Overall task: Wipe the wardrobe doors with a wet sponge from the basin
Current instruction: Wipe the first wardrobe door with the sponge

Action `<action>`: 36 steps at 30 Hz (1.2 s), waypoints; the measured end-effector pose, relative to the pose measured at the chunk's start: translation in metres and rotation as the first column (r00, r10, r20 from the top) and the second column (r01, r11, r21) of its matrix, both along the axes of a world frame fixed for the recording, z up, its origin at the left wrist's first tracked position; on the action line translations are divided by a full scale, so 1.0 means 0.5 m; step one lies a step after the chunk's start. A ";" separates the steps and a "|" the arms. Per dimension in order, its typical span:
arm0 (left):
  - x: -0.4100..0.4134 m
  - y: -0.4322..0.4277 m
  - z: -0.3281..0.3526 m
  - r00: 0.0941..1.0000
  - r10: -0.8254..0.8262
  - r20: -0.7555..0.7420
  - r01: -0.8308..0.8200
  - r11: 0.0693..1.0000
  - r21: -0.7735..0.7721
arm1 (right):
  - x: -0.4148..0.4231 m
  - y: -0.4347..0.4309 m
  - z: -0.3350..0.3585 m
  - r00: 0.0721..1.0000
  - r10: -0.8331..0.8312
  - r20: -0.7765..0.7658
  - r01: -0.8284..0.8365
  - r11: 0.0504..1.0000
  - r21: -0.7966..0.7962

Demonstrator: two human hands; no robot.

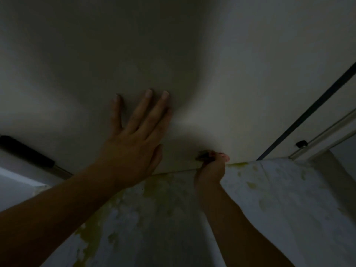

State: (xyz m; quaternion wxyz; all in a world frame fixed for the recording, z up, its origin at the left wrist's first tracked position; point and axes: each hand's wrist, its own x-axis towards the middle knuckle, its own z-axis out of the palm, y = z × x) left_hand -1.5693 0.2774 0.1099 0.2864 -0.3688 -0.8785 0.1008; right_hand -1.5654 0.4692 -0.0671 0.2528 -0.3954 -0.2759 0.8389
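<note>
Left hand (pixel 133 143) pressing flat on the pale door (pixel 173 54), fingers spread and released, right hand (pixel 211 166) gripping a dark sponge (pixel 205 155) – clenched around it – holding it against the door's bottom edge, just above the stained floor (pixel 279 199), dim light

Two bare forearms enter from the near edge, no sleeves showing on either. The left hand (pixel 133 139) has no ring, watch or glove, and its nails are short and plain. The right hand (pixel 211 168) is smaller in view, likewise ungloved, with a bare wrist.
</note>
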 end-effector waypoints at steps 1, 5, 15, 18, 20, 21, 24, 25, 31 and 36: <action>-0.001 -0.002 0.000 1.000 -0.004 -0.002 0.004 1.000 0.001 | -0.001 -0.002 -0.016 1.000 0.017 0.001 -0.017 0.999 -0.043; -0.002 -0.006 0.000 1.000 -0.015 -0.002 0.015 1.000 0.017 | 0.024 -0.052 -0.030 0.981 0.195 -0.019 -0.196 0.971 -0.135; -0.007 -0.006 0.001 1.000 -0.017 -0.001 0.017 1.000 0.019 | 0.012 -0.122 -0.009 0.971 0.238 -0.015 -0.236 0.950 -0.203; -0.008 -0.005 -0.003 1.000 -0.015 -0.002 0.015 0.999 0.028 | 0.010 -0.119 0.000 0.970 0.242 -0.039 -0.245 0.950 -0.191; -0.010 -0.004 -0.007 1.000 -0.016 -0.009 0.017 0.999 0.045 | 0.010 -0.071 -0.007 0.971 0.236 -0.029 -0.238 0.957 -0.164; -0.012 -0.004 -0.009 1.000 -0.018 -0.011 0.018 0.999 0.047 | 0.012 -0.045 -0.004 0.973 0.228 -0.030 -0.230 0.960 -0.159; -0.018 -0.004 -0.012 1.000 -0.024 -0.011 0.024 0.999 0.046 | 0.014 0.001 0.000 0.982 0.189 0.012 -0.186 0.975 -0.126; -0.018 -0.003 -0.013 1.000 -0.020 -0.010 0.020 0.999 0.050 | 0.016 0.000 0.008 0.984 0.176 0.030 -0.171 0.978 -0.119; -0.012 0.005 -0.013 1.000 -0.007 0.012 0.006 0.996 0.088 | 0.036 0.012 0.084 0.968 0.249 -0.009 -0.245 0.946 -0.213; 0.012 0.014 0.000 0.997 -0.003 0.077 -0.007 0.992 0.125 | 0.051 0.082 0.141 0.984 0.161 0.077 -0.142 0.966 -0.215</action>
